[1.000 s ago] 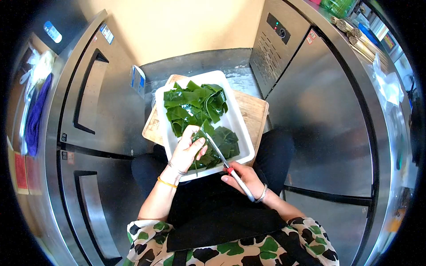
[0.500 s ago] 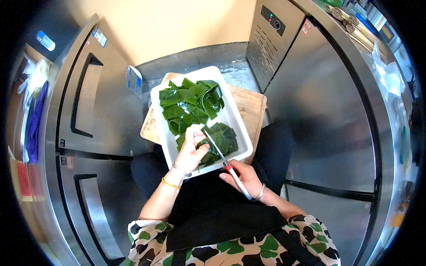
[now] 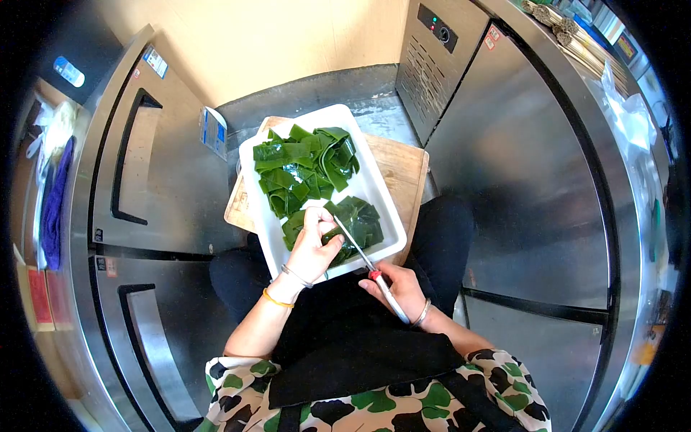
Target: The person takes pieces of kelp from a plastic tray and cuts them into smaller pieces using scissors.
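Wet, dark green kelp pieces (image 3: 291, 169) lie heaped in the far half of a white tray (image 3: 392, 223). A second heap, of wider kelp sheets (image 3: 363, 219), is in the near half. My left hand (image 3: 314, 241) is closed over the near heap, its fingers pinching a kelp piece that the hand partly hides. In my right hand (image 3: 401, 289), at the tray's near right corner, are scissors (image 3: 355, 248) with a red part at the pivot and pale handles. Their long blades point up and left, the tip close to my left fingers.
Under the tray is a wooden board (image 3: 403, 180). Stainless steel cabinets stand close on the left (image 3: 180, 173) and right (image 3: 525, 180). A tan wall (image 3: 288, 36) rises behind. Bundles of sticks (image 3: 576, 47) and a plastic bag (image 3: 633, 122) lie on the right-hand counter.
The whole view has shifted slightly, with the tray appearing a little further left and up. Both hands keep nearly the same pose, kelp and scissors still held.
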The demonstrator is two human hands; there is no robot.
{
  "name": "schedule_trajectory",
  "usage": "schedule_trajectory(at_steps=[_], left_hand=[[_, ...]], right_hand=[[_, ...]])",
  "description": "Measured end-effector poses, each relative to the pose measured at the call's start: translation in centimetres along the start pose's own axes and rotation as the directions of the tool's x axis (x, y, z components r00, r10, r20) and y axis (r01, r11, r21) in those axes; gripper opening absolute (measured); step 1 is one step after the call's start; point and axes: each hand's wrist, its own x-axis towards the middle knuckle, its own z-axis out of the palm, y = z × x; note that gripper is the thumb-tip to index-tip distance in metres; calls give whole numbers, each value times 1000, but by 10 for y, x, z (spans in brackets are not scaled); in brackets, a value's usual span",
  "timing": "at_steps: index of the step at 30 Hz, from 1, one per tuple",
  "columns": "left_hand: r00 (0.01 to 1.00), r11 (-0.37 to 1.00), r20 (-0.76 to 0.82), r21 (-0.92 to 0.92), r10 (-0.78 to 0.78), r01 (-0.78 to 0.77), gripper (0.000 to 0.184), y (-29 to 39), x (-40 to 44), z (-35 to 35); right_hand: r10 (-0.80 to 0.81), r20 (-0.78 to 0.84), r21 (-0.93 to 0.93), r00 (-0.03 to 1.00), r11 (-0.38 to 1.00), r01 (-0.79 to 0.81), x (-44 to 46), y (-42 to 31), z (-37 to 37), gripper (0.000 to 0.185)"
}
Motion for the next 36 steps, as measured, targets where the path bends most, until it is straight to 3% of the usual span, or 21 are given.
schedule_trajectory(at_steps=[8,10,13,15,20,24,26,27,30,31,32,34,36], left_hand=[[996,995,84,104,-14,6,26,3,7,-16],[986,986,37,31,-162,161,19,8,11,-25],[963,931,-46,-273,-264,242,7,8,15,-38],[933,901,-78,-298,-352,315,7,16,13,-40],[979,970,-123,-199,-165,139,9,-8,10,-32],[983,971,-33,-165,-180,173,8,19,8,-39],[967,954,42,-160,-252,255,14,28,8,-41],[872,845,178,-221,-456,487,20,33,10,-46],[869,780,225,-382,-442,495,31,25,5,-39],[913,841,231,-362,-338,403,41,16,6,-34],[928,830,242,-422,-285,365,32,10,1,-30],[945,871,171,-370,-279,324,23,-10,1,-22],[938,859,118,-378,-325,345,18,-19,2,-17]], right_hand=[[58,4,-7,998,998,-58,-6,17,4,32],[42,-34,13,999,999,-42,-8,20,6,32],[-7,-72,80,997,997,13,-4,17,5,32],[-10,-29,46,1000,999,11,-1,14,1,33],[-11,87,-15,996,1000,12,3,3,-5,33],[-17,138,-32,990,999,21,4,3,-5,33],[13,171,15,985,1000,-16,3,8,-2,32],[11,175,13,985,1000,-14,3,11,0,32],[58,168,48,984,997,-67,2,14,3,32],[98,142,102,985,988,-113,2,11,4,31],[139,117,157,983,975,-156,3,10,3,31],[147,117,163,982,973,-165,5,9,1,31],[156,119,169,980,970,-175,5,10,0,31]])
